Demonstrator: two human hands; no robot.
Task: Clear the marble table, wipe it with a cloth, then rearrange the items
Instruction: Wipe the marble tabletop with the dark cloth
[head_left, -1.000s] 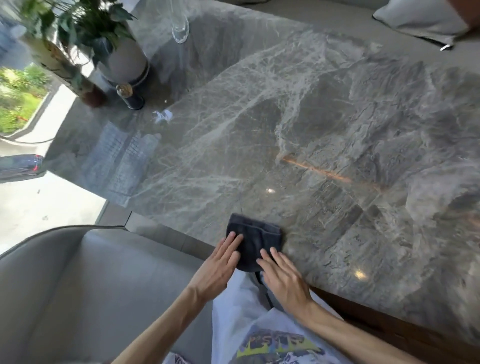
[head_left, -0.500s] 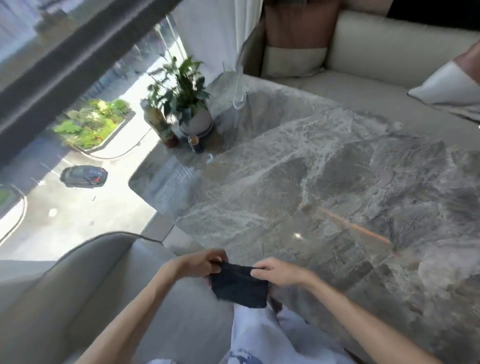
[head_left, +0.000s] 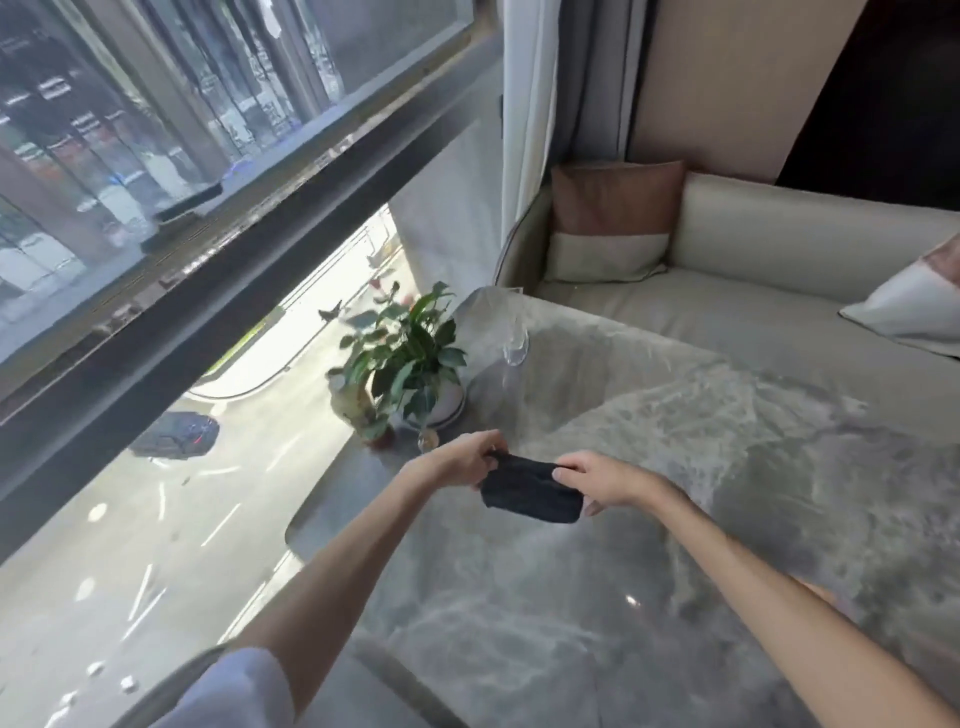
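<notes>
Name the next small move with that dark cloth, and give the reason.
Probably lower the dark cloth flat onto the marble table and begin a wiping stroke. The left hand and right hand each pinch an end of it, holding it above the table, whose near surface looks bare, with the potted plant at the far corner.

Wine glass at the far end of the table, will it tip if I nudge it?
Probably: the wine glass looks tall and narrow, so likely top-heavy. Clear glass suggests it is fragile. The table looks polished, so it may slide.
</notes>
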